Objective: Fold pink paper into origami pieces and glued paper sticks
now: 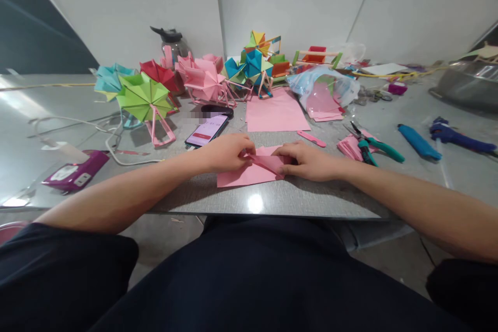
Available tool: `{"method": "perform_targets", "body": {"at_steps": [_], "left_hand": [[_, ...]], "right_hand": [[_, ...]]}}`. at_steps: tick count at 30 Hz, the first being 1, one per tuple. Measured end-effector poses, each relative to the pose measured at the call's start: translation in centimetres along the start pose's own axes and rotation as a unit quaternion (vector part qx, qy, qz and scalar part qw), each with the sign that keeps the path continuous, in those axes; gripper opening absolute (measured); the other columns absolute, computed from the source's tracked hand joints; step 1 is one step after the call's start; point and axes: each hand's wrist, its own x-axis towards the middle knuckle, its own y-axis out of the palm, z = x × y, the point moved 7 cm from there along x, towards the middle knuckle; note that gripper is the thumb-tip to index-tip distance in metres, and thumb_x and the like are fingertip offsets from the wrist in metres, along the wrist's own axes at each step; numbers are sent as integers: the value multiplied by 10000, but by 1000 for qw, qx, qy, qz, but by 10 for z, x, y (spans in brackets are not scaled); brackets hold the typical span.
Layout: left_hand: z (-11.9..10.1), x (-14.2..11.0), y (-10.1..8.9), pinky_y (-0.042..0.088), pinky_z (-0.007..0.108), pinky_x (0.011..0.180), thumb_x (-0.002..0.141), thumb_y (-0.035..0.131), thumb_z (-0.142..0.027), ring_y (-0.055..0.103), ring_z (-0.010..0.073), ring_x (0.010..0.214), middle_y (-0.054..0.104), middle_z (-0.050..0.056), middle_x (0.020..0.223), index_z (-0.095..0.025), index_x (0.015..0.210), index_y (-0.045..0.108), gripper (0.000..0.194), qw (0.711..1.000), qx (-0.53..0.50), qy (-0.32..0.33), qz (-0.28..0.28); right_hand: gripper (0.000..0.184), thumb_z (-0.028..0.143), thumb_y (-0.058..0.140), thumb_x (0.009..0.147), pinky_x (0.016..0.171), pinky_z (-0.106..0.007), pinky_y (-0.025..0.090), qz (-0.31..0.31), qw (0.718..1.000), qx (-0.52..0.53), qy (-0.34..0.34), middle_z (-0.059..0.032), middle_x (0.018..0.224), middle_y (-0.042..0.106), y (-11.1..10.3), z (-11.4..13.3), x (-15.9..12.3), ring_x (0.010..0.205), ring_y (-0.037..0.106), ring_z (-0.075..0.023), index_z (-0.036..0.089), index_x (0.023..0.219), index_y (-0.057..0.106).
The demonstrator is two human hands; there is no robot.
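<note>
A pink sheet of paper [237, 177] lies near the table's front edge, with a folded flap raised along its upper part. My left hand [231, 153] has its fingers curled and pinches the fold on the left side. At the other end of the flap, my right hand [305, 160] grips the paper between thumb and fingers. Just beyond the hands are a pink craft knife [311, 138] and a larger pink sheet [276, 111]. A lit phone [207, 128] rests close to my left hand.
Folded-paper wheels, among them a green one [143, 96] and a pink one [206, 80], stand along the back left. To the right lie green-handled pliers [379, 148], a blue tube-like object [419, 141] and a blue glue gun [462, 135]. A purple power strip [75, 171] with cables sits left.
</note>
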Motion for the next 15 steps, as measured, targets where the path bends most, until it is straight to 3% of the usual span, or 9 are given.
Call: {"method": "perform_targets", "body": {"at_steps": [8,15], "left_hand": [[-1,1,-2,510,331,922,968,584,-251,711,213,986,769,81,1089,-187,1001,809,237,1000,-27,12,1],[-2,0,-3,497,326,958,872,564,-121,708,208,1029,770,71,1135,-199,1058,835,337,999,-28,13,13]], "right_hand": [[339,486,686,944,714,-340,435,-14,999,-8,31,-43,884,710,1,-4,1,783,601,-209,231,1160,744],[514,474,726,925,736,-348,440,-20,997,-30,64,-57,899,724,3,-1,1,814,619,-224,247,1386,727]]}}
